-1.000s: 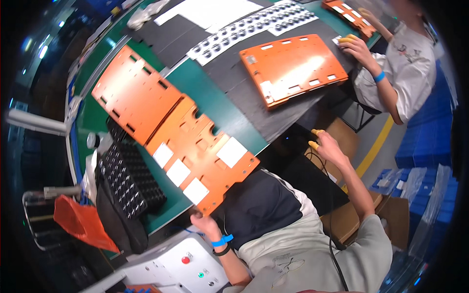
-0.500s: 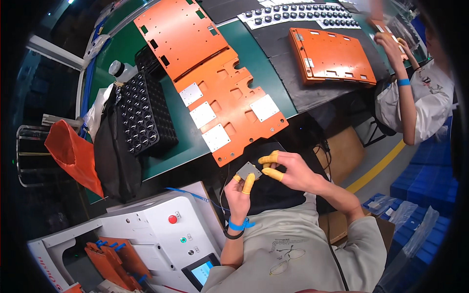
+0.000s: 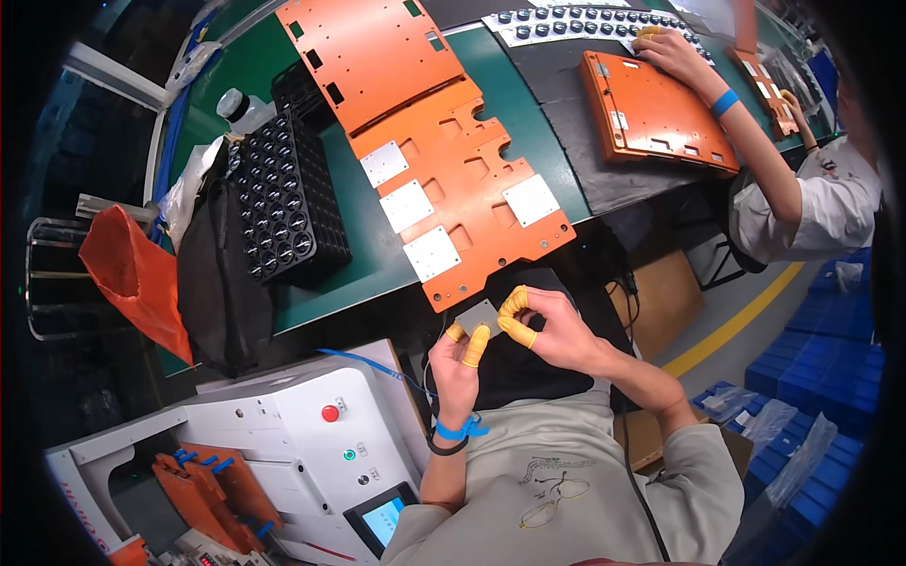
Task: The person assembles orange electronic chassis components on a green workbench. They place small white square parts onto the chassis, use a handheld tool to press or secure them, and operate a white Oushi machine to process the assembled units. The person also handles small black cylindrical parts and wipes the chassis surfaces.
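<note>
A small square grey metal plate (image 3: 478, 316) is held over my lap, just off the bench edge. My left hand (image 3: 458, 371) pinches its lower left side between yellow-capped thumb and fingers. At the plate's right edge, the yellow-capped fingertips of my right hand (image 3: 555, 332) are closed on it, hiding that edge. Directly beyond, an orange fixture (image 3: 483, 215) lies opened out on the bench, its hinged lid (image 3: 373, 61) folded away from me. Several pale square plates sit in its recesses, among them one at the near left (image 3: 432, 253); other recesses hold none.
Left of the fixture stand a black tray of round parts (image 3: 283, 203) and a bottle (image 3: 245, 111). A white machine (image 3: 311, 415) is at lower left. Another orange fixture (image 3: 661, 113) lies right, where a co-worker's hand (image 3: 675, 55) reaches toward rows of black parts. Blue crates (image 3: 802, 349) stand right.
My right hand's fingertips have come from beside the plate onto its right edge. The co-worker's hand has moved left to the rows of black parts. The whole view has shifted slightly.
</note>
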Tool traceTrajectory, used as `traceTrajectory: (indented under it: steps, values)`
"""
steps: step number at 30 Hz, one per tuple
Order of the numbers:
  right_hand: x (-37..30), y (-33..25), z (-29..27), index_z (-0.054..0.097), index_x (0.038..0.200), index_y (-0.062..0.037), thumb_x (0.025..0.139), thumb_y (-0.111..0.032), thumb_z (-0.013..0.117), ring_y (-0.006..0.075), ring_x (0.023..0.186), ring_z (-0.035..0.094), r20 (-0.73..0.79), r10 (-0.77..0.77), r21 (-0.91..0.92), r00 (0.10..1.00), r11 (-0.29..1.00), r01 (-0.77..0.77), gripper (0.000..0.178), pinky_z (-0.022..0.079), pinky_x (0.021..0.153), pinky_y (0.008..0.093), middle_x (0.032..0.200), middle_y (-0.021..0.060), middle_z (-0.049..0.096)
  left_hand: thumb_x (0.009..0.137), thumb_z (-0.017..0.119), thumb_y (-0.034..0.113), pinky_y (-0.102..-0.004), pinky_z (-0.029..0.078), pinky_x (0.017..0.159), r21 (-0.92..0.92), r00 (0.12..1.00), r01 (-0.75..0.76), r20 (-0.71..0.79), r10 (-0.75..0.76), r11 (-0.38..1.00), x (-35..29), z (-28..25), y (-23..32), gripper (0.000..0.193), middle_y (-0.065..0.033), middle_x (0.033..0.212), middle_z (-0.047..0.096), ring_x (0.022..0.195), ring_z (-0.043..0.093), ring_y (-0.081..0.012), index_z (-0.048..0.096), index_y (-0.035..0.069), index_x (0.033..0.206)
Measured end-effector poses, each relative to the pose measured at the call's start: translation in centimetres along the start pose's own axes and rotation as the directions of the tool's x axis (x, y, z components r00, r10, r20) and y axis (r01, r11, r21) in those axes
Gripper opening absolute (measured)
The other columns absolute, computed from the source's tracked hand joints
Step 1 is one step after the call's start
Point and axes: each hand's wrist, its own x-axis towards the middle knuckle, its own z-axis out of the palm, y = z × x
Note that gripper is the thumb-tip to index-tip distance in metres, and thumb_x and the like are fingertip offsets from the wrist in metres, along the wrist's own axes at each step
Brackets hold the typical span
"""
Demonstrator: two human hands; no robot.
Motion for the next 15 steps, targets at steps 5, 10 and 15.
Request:
traceTrajectory:
  steps: [5,10,15]
  values:
    - [0.0,-0.5,1.3,0.061,0.091,0.0036,0.085,0.000,0.068,0.0178,0.068,0.063,0.006,-0.069,-0.005,0.998,0.998,0.069,0.010,0.049,0.059,0.0290,0.081,0.0098,0.061,0.098,0.061,0.017,-0.0321,0.049,0.090,-0.277,0.996,0.079,-0.008,-0.085,0.958,-0.2,0.1,0.0,0.024,-0.0058,0.110,0.066,0.100,0.062,-0.0148,0.062,0.002,0.117]
    - [0.5,-1.9,5.0,0.062,0.090,0.0032,0.082,-0.001,0.072,0.0227,0.067,0.063,0.162,-0.167,-0.090,0.973,0.979,0.183,0.013,0.051,0.059,0.0318,0.081,0.0119,0.060,0.098,0.062,0.018,-0.0324,0.052,0.091,-0.114,0.968,-0.116,-0.238,0.086,0.987,-3.1,-1.9,0.6,0.032,-0.0093,0.111,0.068,0.100,0.065,-0.0161,0.062,-0.005,0.120]
    - [2.2,-8.5,9.1,0.068,0.086,0.0002,0.077,-0.009,0.075,0.0306,0.069,0.062,0.522,-0.339,-0.199,0.782,0.844,0.499,0.015,0.050,0.057,0.0388,0.081,0.0125,0.065,0.087,0.074,0.008,-0.0284,0.055,0.081,0.557,0.699,-0.153,-0.522,0.488,0.816,-10.3,-5.8,9.0,0.029,-0.0116,0.102,0.073,0.090,0.068,-0.0142,0.068,-0.003,0.113]
